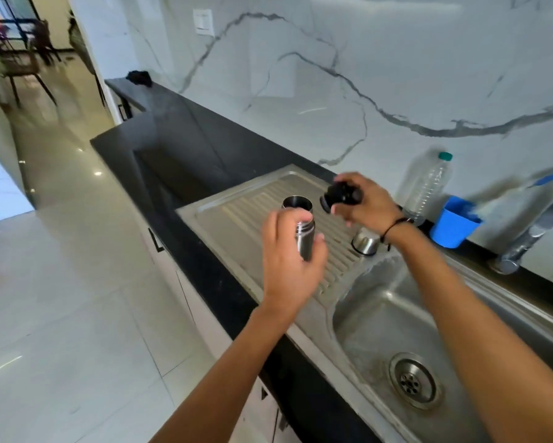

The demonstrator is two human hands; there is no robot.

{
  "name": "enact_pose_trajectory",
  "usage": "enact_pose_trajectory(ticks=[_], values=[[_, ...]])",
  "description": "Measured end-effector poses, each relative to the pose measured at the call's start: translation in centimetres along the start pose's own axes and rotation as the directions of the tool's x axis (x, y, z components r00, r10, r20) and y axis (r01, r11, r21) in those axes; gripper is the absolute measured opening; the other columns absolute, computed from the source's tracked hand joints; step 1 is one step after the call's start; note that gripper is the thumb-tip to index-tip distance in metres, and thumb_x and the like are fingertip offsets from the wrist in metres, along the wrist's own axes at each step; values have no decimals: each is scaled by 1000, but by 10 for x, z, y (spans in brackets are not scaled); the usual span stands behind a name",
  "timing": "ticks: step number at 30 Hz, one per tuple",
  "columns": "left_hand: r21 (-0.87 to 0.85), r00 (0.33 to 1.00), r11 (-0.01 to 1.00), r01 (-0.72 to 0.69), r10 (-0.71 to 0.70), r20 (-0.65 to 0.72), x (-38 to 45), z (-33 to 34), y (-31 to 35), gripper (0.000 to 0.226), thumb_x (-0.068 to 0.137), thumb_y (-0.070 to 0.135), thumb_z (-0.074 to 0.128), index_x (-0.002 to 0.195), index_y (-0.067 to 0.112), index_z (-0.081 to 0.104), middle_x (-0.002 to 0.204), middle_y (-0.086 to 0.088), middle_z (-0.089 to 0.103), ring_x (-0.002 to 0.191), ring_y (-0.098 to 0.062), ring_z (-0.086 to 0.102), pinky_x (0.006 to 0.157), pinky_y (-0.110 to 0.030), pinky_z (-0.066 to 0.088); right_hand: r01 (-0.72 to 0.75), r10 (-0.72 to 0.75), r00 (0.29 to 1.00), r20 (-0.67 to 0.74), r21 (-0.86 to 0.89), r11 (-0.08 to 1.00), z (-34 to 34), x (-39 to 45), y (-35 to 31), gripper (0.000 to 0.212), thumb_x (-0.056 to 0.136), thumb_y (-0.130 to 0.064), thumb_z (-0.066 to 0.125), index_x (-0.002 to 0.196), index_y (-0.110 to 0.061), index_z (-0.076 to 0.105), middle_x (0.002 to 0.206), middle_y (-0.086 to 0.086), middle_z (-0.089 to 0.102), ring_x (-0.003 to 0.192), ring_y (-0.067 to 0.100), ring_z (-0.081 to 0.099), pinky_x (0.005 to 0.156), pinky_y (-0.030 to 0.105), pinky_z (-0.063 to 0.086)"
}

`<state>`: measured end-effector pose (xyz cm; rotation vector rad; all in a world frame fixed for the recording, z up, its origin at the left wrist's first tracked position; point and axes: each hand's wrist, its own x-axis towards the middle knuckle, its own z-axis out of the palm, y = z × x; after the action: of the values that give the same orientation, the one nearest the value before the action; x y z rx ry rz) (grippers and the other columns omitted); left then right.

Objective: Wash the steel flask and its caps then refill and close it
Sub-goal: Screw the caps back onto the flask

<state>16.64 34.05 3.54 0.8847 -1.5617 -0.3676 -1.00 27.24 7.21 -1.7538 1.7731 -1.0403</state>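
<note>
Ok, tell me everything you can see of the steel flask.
The steel flask is a slim cylinder of brushed metal, held by the left hand above the ridged drainboard of the sink. Fingers wrap its body, hiding most of it. Its threaded neck shows at the top, uncapped, with a darker band below. It stands roughly upright, slightly tilted. The right hand holds the black stopper cap clear of it, apart from the mouth. Whether it holds liquid cannot be seen.

A clear plastic bottle with a green cap stands just right of the fingers, beside a blue tub. Far beyond the fingers, a black cloth lies on the dark counter.
</note>
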Motion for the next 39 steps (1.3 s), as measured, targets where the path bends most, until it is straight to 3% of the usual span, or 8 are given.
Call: enact_pose_trajectory(ticks=[5, 8, 11, 15, 21, 31, 34, 39], values=[[-118, 933, 936, 331, -305, 190, 27, -16, -17, 65, 80, 24, 72, 133, 17, 35, 128, 6, 38, 124, -10, 36, 106, -22, 29, 137, -169, 968, 183, 177, 975, -26, -24, -80, 54, 77, 7, 70, 116, -27, 57, 114, 1, 55, 73, 6, 66, 65, 22, 57], [-125, 842, 893, 433, -351, 409, 42, -16, -41, 87, 76, 33, 76, 143, 23, 22, 142, 2, 34, 131, -11, 33, 110, -34, 31, 201, -182, 940, 289, -36, 979, -15, -28, -102, 57, 75, 5, 71, 121, -26, 58, 116, -6, 59, 95, 12, 63, 85, 22, 54], [-133, 748, 877, 462, -304, 590, 53, -13, -64, 99, 65, 47, 78, 143, 29, 20, 138, 5, 41, 126, -12, 45, 105, -41, 40, 236, -142, 935, 326, -269, 934, -4, -24, -108, 61, 75, 1, 72, 127, -28, 56, 125, -8, 58, 114, 5, 51, 92, 3, 35], [-148, 658, 891, 428, -196, 727, 61, -11, -80, 78, 74, 28, 79, 136, 22, 32, 115, 10, 56, 102, 3, 55, 86, -24, 44, 237, -80, 945, 317, -496, 835, 0, -23, -120, 61, 78, -2, 70, 130, -28, 54, 127, -5, 58, 113, 9, 52, 97, 18, 37], [-215, 697, 902, 374, -120, 707, 65, -4, -92, 48, 71, 27, 82, 106, 22, 49, 89, 12, 62, 81, 4, 59, 65, -10, 45, 153, 36, 959, 280, -621, 769, 8, -22, -137, 60, 77, -3, 69, 129, -30, 56, 121, -5, 63, 110, 12, 56, 93, 25, 42], [-364, 737, 845, 392, -51, 674, 59, 7, -100, 51, 64, 39, 74, 103, 12, 53, 90, 1, 65, 80, -8, 62, 63, -18, 48, -31, 203, 970, 130, -767, 640, 46, -21, -133, 54, 77, -24, 71, 128, -24, 55, 105, 3, 68, 93, 22, 59, 82, 38, 49], [-382, 764, 840, 385, -59, 642, 55, 9, -100, 48, 63, 39, 72, 98, 12, 53, 89, -2, 64, 79, -13, 62, 62, -22, 48, -59, 229, 972, 62, -872, 486, 56, -21, -137, 43, 82, -42, 63, 115, -17, 55, 89, 7, 63, 80, 25, 55, 68, 35, 46], [-407, 779, 842, 353, -23, 627, 54, 9, -98, 41, 68, 28, 79, 99, 11, 59, 96, 3, 57, 87, -10, 58, 65, -8, 39, -245, 218, 953, -212, -960, 136, 77, -26, -136, 75, 80, -75, 27, 110, -9, 49, 88, 10, 62, 78, 34, 58, 59, 34, 32]])
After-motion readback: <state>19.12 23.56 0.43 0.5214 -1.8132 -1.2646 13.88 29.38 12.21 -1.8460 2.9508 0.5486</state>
